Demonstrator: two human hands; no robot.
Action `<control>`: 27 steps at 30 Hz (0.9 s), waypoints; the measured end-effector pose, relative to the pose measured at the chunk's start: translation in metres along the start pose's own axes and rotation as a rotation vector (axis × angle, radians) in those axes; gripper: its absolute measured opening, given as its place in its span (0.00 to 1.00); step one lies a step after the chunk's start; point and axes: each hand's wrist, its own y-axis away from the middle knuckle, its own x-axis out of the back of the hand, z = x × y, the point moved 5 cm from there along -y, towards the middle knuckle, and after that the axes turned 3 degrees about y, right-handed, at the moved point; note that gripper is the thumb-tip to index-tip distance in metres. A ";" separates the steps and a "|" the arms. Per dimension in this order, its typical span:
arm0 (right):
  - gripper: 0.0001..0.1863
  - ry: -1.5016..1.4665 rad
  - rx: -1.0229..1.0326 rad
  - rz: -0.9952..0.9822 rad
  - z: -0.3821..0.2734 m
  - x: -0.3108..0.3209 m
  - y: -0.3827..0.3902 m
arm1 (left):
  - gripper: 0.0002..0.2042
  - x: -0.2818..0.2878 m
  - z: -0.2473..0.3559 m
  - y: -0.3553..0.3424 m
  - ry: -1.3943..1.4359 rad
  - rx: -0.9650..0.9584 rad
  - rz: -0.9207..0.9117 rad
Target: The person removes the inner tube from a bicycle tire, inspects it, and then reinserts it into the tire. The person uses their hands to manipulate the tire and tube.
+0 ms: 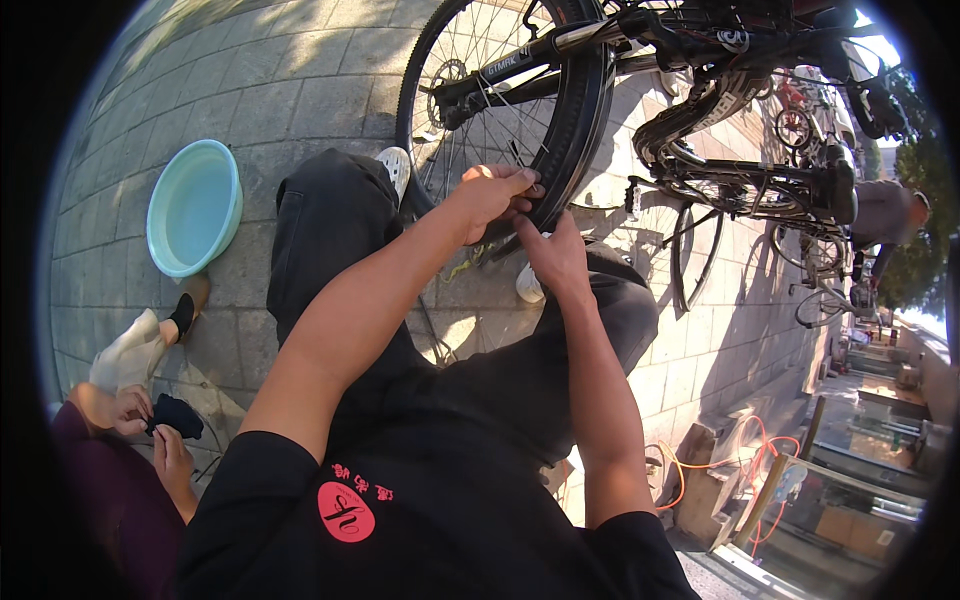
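A bicycle wheel stands in front of me in its black fork (515, 65), its spokes and brake disc (449, 92) facing left. Both of my hands are at the lower near part of its black tire (582, 135). My left hand (493, 200) is closed on the tire edge from the left, thumb and fingers pinched together. On the near right side, my right hand (556, 252) grips the same tire, its thumb pointing up along the rubber. Parts of the fingertips are hidden behind the tire, and the hands nearly meet.
A pale blue basin (195, 207) rests on the paving at left. At lower left, another person's hands (165, 425) hold a dark cloth-like item (178, 416). More bicycles (800, 190) stand at right. An orange cord (690, 464) lies near a glass case at lower right.
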 end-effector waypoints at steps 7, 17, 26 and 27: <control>0.30 -0.042 0.016 -0.021 0.011 -0.005 -0.007 | 0.12 0.001 -0.003 -0.002 -0.022 -0.019 0.011; 0.32 -0.051 0.007 0.001 0.015 -0.002 -0.012 | 0.11 0.004 0.000 0.000 0.002 -0.059 0.021; 0.40 -0.121 0.116 0.091 -0.004 0.019 -0.020 | 0.13 0.009 -0.002 0.004 -0.092 -0.032 0.042; 0.39 -0.086 0.117 0.105 -0.005 0.020 -0.021 | 0.13 0.010 -0.002 0.004 -0.097 -0.032 0.043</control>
